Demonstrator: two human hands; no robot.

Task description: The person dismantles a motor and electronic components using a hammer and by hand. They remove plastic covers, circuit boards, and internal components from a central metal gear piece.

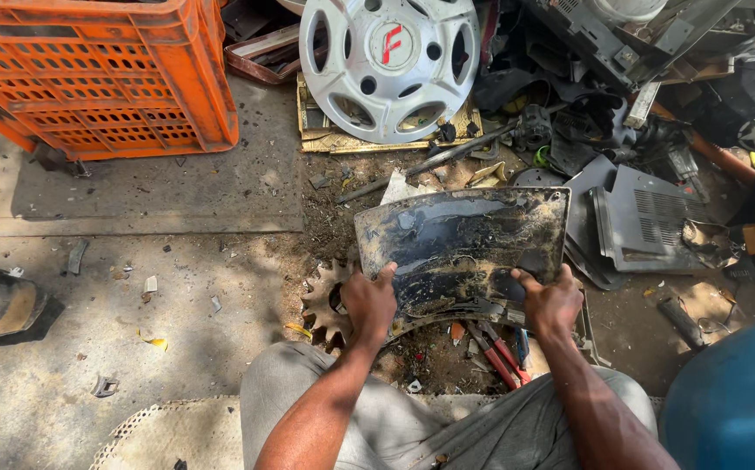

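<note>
I hold a dirty black curved panel [464,244], streaked with mud, in both hands above the ground in front of my knees. My left hand [369,300] grips its near left edge, thumb on top. My right hand [551,300] grips the near right edge the same way. Under the panel's left side lies a rusty toothed gear [321,305]. Red-handled pliers [495,348] lie on the dirt below the panel, between my knees.
An orange plastic crate [99,74] stands at the far left. A silver hubcap [390,65] leans at the far middle. Scrap parts, a grey vented cover [647,218] and a metal rod [429,165] crowd the right. A blue drum [734,400] sits near right.
</note>
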